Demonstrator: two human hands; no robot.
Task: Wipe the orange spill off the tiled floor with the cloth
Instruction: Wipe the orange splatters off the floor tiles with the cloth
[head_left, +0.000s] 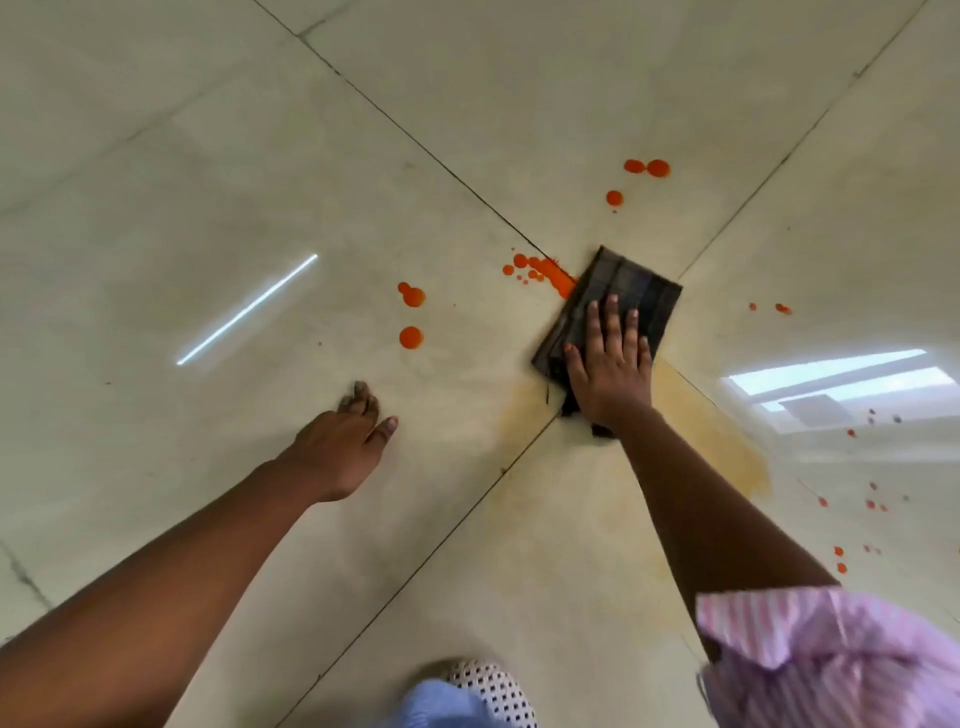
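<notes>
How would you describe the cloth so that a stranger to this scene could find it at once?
Start where four floor tiles meet at the crossing grout lines. The cloth lies flat just beyond that crossing, under the right hand. It is the only dark, plaid, folded rectangle there; everything around it is orange drops.

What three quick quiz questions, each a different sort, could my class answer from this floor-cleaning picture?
1. True or false: the right hand lies flat on the cloth.
2. The left hand touches: A) the cloth B) the floor C) a shoe
3. Fill in: near the cloth's far left edge, an orange ____ remains unwiped.

Key: 1 true; 2 B; 3 spill
</notes>
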